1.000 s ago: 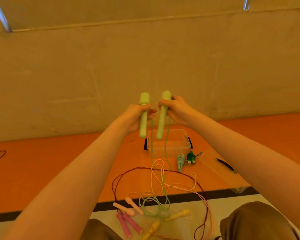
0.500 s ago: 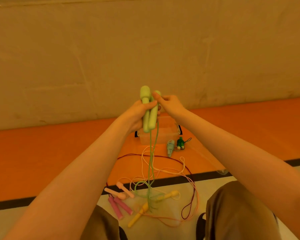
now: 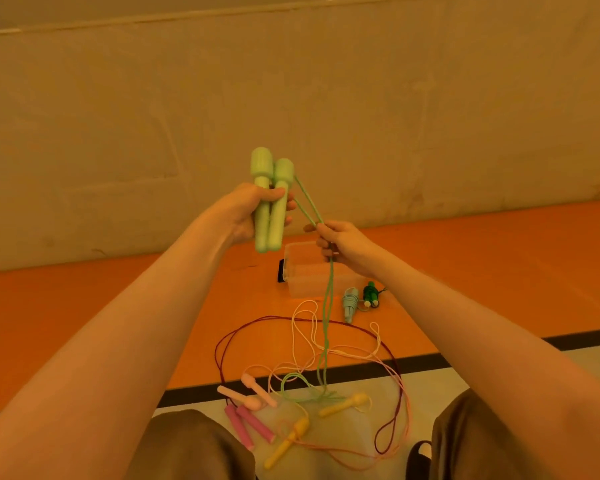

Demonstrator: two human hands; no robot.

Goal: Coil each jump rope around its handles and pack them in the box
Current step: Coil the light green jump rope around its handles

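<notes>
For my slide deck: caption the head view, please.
Left hand holds both green handles together; right hand pinches the green rope, ready to coil.

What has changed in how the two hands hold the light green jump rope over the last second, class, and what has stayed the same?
The left hand took both green handles together; earlier each hand held one. The right hand let go of its handle, moved down and right, and now pinches the doubled green cord. The clear box, the two coiled ropes beside it and the loose ropes on the floor stayed put.
</notes>
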